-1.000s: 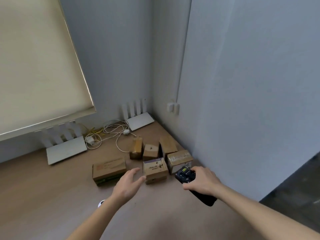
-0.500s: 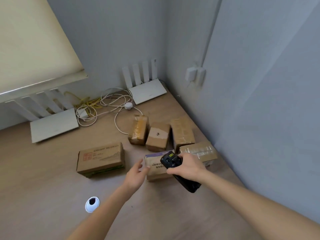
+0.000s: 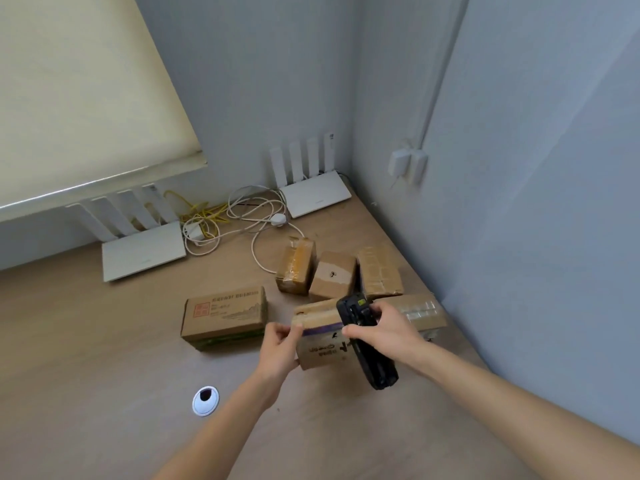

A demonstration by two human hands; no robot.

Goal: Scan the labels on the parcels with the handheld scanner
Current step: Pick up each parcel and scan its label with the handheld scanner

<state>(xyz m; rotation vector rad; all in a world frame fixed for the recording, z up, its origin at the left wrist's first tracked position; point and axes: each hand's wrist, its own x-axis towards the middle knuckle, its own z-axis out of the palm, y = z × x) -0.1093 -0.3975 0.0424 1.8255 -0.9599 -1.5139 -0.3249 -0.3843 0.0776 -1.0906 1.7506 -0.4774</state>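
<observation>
Now the left hand (image 3: pixel 278 348) has gripped the purple-taped parcel (image 3: pixel 320 344).

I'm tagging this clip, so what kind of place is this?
Probably a home or small office desk corner, not a warehouse: a wooden desktop with a cable grommet, two white routers against the wall, and a roller blind.
</observation>
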